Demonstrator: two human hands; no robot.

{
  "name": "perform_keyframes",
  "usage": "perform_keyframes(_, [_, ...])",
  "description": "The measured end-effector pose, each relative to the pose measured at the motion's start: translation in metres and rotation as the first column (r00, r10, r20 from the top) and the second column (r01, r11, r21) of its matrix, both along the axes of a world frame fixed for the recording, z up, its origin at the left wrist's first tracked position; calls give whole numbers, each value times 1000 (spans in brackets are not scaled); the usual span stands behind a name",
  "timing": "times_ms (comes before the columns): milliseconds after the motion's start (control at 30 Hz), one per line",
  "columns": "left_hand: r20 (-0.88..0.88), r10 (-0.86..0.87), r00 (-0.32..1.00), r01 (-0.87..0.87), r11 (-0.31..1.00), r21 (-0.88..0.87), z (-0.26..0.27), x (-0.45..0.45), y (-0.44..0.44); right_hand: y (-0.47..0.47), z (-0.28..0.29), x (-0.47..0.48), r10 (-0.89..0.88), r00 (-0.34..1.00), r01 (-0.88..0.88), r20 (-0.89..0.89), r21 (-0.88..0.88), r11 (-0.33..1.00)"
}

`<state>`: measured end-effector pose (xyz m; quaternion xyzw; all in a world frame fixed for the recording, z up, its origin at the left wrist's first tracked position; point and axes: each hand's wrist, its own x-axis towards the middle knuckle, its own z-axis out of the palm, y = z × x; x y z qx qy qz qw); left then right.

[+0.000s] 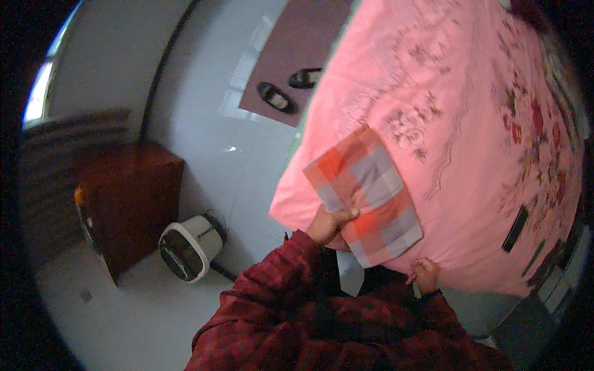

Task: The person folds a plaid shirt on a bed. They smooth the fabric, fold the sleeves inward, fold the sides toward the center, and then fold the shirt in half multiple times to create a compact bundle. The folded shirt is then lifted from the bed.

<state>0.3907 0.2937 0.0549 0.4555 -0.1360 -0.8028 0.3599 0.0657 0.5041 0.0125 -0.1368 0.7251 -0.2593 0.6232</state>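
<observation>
My left hand (327, 225) grips the near left edge of a folded checked cloth (371, 185) in orange, grey and white, thumb on top. The cloth is held flat above the corner of a bed with a pink floral bedspread (445, 199). At the bed's near edge, just right of the cloth, is my right hand (424, 273). Its fingers are partly curled and no object shows in it; whether it touches the bedspread is not clear.
A dark oblong device (515, 228) lies on the bed's right side. Two dark shoes (277, 97) rest on a purple mat (274, 60) left of the bed. A pale waste bin (211, 241) stands beside a reddish-brown wooden cabinet (134, 204) on the smooth floor (209, 153).
</observation>
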Motion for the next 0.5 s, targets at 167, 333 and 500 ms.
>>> perform_keyframes(167, [309,-179,934,178,984,33,47,83,9,-5,2,-9,278,959,-267,-64,145,953])
perform_keyframes(333, [278,-27,960,64,990,-123,92,192,5,-10,22,-1,467,872,-424,-145,252,870])
perform_keyframes(500, [410,60,910,128,901,-415,146,276,-3,-40,52,27,605,763,-536,-228,300,789])
